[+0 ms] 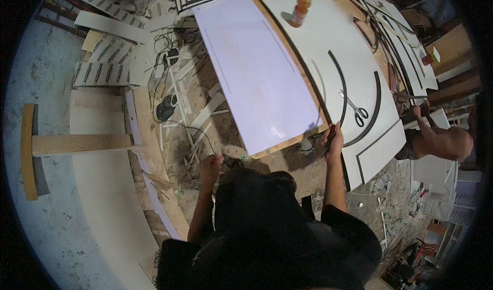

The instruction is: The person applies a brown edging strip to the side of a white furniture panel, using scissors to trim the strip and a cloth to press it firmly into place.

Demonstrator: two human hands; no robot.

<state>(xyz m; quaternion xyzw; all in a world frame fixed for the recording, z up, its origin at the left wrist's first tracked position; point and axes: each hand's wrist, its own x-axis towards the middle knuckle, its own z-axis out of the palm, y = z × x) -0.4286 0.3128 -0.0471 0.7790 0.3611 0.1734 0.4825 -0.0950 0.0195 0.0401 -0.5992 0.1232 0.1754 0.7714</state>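
"What are those hands busy with?"

"The left hand [210,167] is curled, narrow, right by the end of a thin black cord [191,128]; I can't tell whether it grips it. The right hand [335,138] is closed up at the near right corner of the lilac-white panel [262,74]. What's in its fingers, if anything, I can't make out."

"And the panel?"

"Flat in front of them, over a tan board [287,145] that shows along its near edge. I see no dark strip on that edge."

"So how far along is it?"

"Partway, I'd judge. The white panel [318,38] on the right has a dark strip [298,53] down its left edge, but two curved dark strips [372,115] lie loose on it, with black-handled scissors [361,116] between. Those look left over or unplaced."

"Beyond that?"

"A bottle of orange drink [301,8] at the far end, and a co-worker [444,142] off right."
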